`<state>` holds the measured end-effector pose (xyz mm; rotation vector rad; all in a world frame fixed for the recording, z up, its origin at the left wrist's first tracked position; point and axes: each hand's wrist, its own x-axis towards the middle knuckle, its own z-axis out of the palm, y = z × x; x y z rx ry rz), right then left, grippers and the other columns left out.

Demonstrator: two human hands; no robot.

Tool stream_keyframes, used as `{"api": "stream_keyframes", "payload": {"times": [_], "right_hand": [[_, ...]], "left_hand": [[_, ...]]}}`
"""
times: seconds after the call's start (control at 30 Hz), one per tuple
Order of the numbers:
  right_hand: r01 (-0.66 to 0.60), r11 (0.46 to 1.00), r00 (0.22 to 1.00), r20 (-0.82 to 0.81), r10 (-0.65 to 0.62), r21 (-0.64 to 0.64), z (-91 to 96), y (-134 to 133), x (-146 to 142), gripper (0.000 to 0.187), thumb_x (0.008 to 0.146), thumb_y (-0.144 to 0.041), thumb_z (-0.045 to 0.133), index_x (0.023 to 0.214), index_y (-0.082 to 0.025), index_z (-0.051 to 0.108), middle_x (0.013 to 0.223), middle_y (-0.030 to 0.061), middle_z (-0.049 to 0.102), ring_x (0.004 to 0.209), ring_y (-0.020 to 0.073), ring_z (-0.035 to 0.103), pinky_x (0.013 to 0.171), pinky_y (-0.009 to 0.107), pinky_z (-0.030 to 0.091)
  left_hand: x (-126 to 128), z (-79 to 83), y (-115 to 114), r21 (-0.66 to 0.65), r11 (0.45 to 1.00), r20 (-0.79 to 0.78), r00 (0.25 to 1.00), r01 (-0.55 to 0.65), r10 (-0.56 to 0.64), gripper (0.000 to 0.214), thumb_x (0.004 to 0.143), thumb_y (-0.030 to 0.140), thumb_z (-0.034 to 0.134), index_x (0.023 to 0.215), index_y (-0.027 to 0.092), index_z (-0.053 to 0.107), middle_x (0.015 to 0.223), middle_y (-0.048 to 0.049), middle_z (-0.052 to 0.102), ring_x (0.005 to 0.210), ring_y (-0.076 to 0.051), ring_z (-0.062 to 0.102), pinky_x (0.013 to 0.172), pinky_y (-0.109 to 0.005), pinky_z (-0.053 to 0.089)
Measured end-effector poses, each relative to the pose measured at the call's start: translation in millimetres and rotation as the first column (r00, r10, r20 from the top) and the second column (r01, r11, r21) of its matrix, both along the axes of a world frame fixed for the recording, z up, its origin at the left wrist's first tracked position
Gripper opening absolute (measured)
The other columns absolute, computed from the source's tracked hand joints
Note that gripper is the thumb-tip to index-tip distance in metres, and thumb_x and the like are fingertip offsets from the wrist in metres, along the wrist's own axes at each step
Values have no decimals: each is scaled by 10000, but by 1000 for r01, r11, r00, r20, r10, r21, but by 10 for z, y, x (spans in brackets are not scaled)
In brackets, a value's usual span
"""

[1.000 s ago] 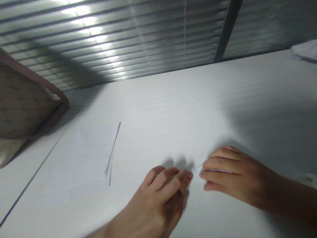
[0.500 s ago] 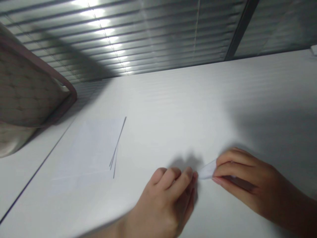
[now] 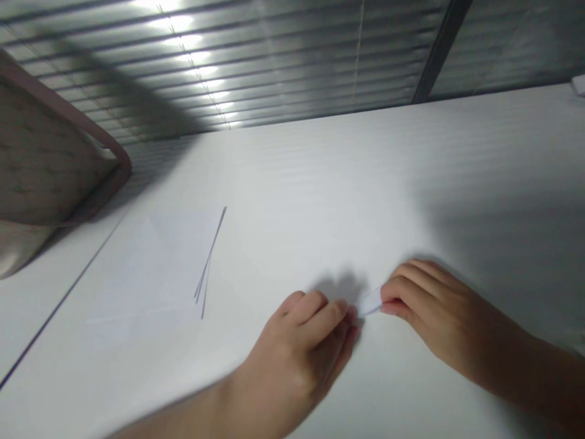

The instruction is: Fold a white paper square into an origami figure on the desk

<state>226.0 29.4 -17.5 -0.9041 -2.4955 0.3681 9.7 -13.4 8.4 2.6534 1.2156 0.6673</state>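
Note:
A small piece of folded white paper (image 3: 369,302) is stretched between my two hands, just above or on the white table. My left hand (image 3: 306,347) pinches its left end between thumb and fingers. From the right, my right hand (image 3: 434,305) grips the other end, fingers curled together over it. Only a short strip of the paper shows; the fingers hide the rest, so its full shape cannot be made out.
Several white paper sheets (image 3: 150,268) lie in a loose stack on the white table (image 3: 292,201) to the left. A quilted bag-like item with a pink edge (image 3: 55,152) stands at the far left. Window blinds (image 3: 292,55) run behind the table.
My right hand's fingers have closed more tightly over the paper's right end, its thumb tucking in. The whole view has shifted slightly; the paper stays held between both hands.

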Motion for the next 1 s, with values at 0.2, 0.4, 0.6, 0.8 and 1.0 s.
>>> {"api": "stream_keyframes", "payload": {"times": [0.2, 0.4, 0.6, 0.8, 1.0], "right_hand": [[13, 999, 997, 82, -16, 43, 38, 5, -17, 214, 942, -151, 438, 767, -181, 558, 742, 33, 584, 727, 215, 509, 725, 375, 371], [1, 1000, 993, 115, -5, 31, 44, 26, -9, 164, 934, -153, 465, 809, -194, 563, 764, 15, 596, 738, 205, 533, 742, 365, 373], [-9, 999, 982, 187, -1, 50, 51, 40, -23, 152, 918, -141, 478, 792, -197, 542, 772, 20, 588, 748, 216, 538, 741, 379, 373], [12, 999, 994, 105, -7, -41, 101, 57, -31, 173, 932, -170, 457, 780, -195, 535, 753, 17, 586, 733, 205, 545, 720, 366, 394], [23, 992, 999, 51, -16, -128, 160, 80, -25, 214, 943, -178, 443, 755, -189, 546, 722, 17, 595, 698, 199, 556, 671, 354, 399]], "left_hand": [[15, 51, 102, -120, 992, 160, 986, -25, 44, 161, 887, 114, 601, 764, 134, 702, 785, -45, 651, 711, -158, 521, 621, -283, 465], [80, 138, 189, -416, 903, 187, 962, -106, 199, 111, 772, 66, 724, 809, 171, 723, 826, -21, 623, 765, -149, 591, 695, -248, 492], [162, 122, 227, -554, 818, 128, 955, -155, 268, 47, 827, 141, 688, 785, 162, 681, 800, -18, 603, 758, -155, 589, 672, -244, 474], [184, 115, 194, -562, 800, 93, 945, -211, 314, 93, 867, 149, 621, 781, 164, 654, 823, -31, 593, 829, -183, 566, 724, -275, 456], [204, 108, 159, -554, 795, 79, 934, -249, 348, 116, 884, 179, 594, 775, 167, 635, 809, -27, 575, 821, -193, 546, 764, -316, 438]]}}
